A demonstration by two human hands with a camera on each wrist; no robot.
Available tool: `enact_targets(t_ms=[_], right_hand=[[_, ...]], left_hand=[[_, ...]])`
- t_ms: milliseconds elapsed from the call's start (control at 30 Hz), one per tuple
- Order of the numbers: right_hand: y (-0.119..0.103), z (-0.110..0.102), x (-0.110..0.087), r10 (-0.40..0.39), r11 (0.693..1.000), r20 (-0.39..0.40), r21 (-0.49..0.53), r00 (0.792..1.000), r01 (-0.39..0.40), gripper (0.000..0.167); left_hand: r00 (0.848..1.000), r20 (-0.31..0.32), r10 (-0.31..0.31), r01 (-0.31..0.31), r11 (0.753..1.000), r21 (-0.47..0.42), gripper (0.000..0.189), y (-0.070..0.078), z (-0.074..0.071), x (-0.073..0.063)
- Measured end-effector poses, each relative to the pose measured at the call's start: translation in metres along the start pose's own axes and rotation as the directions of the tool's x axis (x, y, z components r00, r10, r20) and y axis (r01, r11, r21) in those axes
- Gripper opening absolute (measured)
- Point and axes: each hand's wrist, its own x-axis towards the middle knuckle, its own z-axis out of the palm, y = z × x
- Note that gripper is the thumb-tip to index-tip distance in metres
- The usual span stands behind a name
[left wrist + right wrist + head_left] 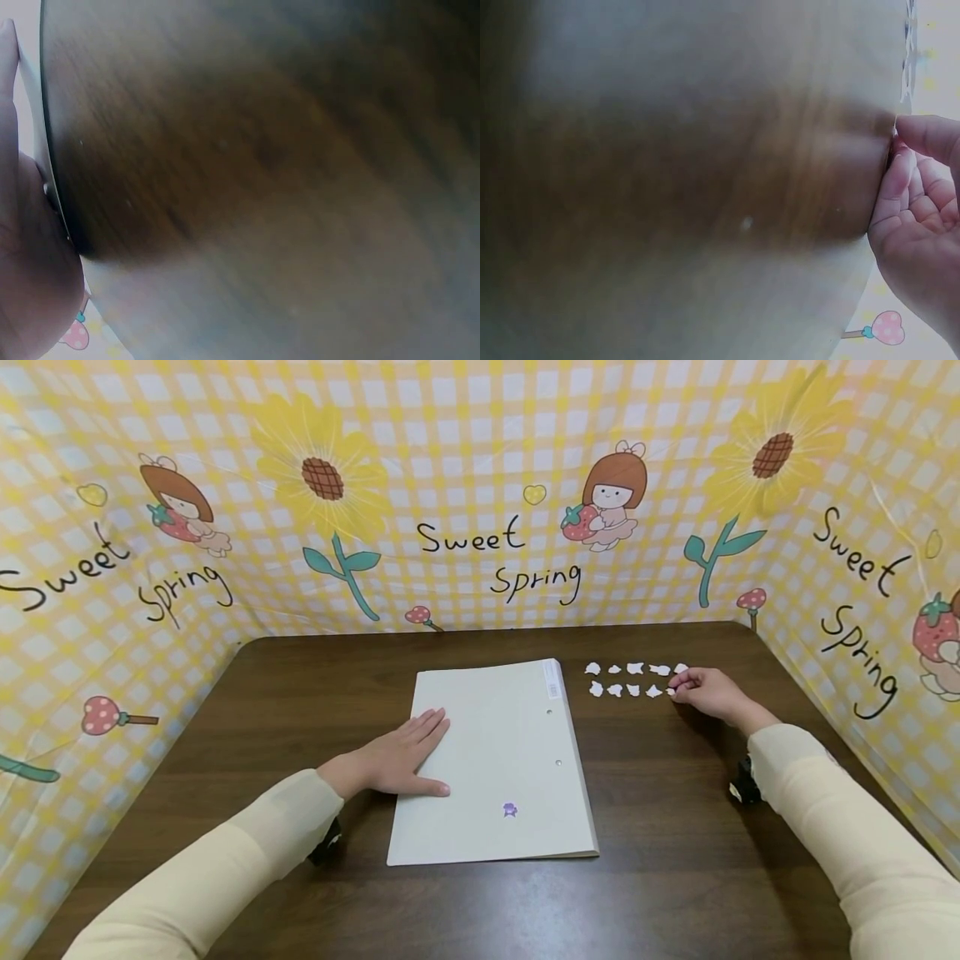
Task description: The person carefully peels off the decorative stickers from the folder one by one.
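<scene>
A cream-coloured file folder (487, 735) lies closed on the table, with a small purple sticker (510, 810) on its lower part. My left hand (401, 756) rests flat on the folder's left edge, fingers straight and thumb spread; its side also shows in the left wrist view. To the right of the folder, small white sticker-like cutouts (635, 668) lie in two rows. At the right end of the lower row, my right hand (708, 691) pinches a white cutout (671, 692) between thumb and fingertips, mostly hidden by them. The right wrist view shows the thumb and forefinger meeting at the tabletop.
The dark wooden table (300, 893) is bounded at the back and sides by a yellow checked cloth (465, 468) with printed flowers and lettering. Two punched holes and a white label (552, 680) are along the folder's right side.
</scene>
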Motion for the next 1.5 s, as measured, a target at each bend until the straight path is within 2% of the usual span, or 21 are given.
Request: enact_targets(t_ms=[133,400,700,1067,1300,1500], right_hand=[[-0.001,-0.001,-0.001,0.003,1.0,0.0,0.026,1.0,-0.003,0.026],[-0.003,-0.003,-0.005,0.012,0.99,0.02,0.142,1.0,-0.015,0.034],[-0.034,0.006,-0.014,-0.023,0.982,0.063,0.187,0.998,0.011,0.038],[-0.074,0.043,-0.022,-0.105,0.962,0.141,0.265,0.984,0.065,0.033],[-0.103,0.071,-0.03,-0.166,0.929,0.202,0.36,0.965,0.085,0.037],[-0.123,0.098,-0.035,-0.201,0.907,0.222,0.41,0.954,0.096,0.03]], left_hand=[[1.0,-0.005,-0.001,0.001,1.0,0.003,0.113,-0.001,0.0,-0.001],[1.0,0.001,-0.004,0.004,1.0,0.006,0.112,0.001,-0.001,0.0],[1.0,0.007,-0.009,0.009,1.0,0.002,0.111,0.003,-0.003,0.0],[1.0,0.008,-0.012,0.012,1.0,0.015,0.112,0.001,0.0,0.0],[1.0,0.008,-0.006,0.006,1.0,0.014,0.112,0.0,-0.001,0.0],[1.0,0.007,-0.007,0.007,1.0,0.011,0.113,0.0,-0.001,0.0]])
